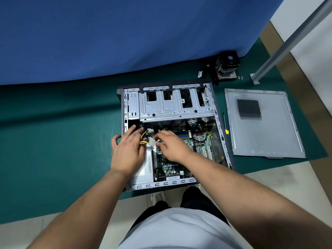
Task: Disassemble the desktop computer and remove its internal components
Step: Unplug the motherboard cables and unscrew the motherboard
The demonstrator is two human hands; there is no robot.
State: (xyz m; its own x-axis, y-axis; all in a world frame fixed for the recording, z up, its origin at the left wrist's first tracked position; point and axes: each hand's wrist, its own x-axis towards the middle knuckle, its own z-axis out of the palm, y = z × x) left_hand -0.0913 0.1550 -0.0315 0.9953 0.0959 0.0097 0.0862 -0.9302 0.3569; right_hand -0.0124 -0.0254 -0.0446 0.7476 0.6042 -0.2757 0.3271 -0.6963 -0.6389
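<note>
An open desktop case (pixel 222 139) lies on its side on a green mat, its drive cage (pixel 172 106) at the far end. Inside it a green motherboard (pixel 201 146) shows on the right and a silver power supply (pixel 143 169) on the left. My left hand (pixel 127 150) lies over the power supply with its fingers reaching into a bundle of yellow and black power cables (pixel 143 139) with white connectors (pixel 151 141). My right hand (pixel 172 146) is over the motherboard, its fingertips at the white connector. Whether either hand pinches the cables is hidden.
The removed grey side panel (pixel 265 133) lies to the right of the case, with a screwdriver (pixel 225 126) between them. A CPU cooler with fan (pixel 227 67) and a few small screws (pixel 240 78) sit behind. A blue cloth hangs at the back; a metal post (pixel 280 51) stands right.
</note>
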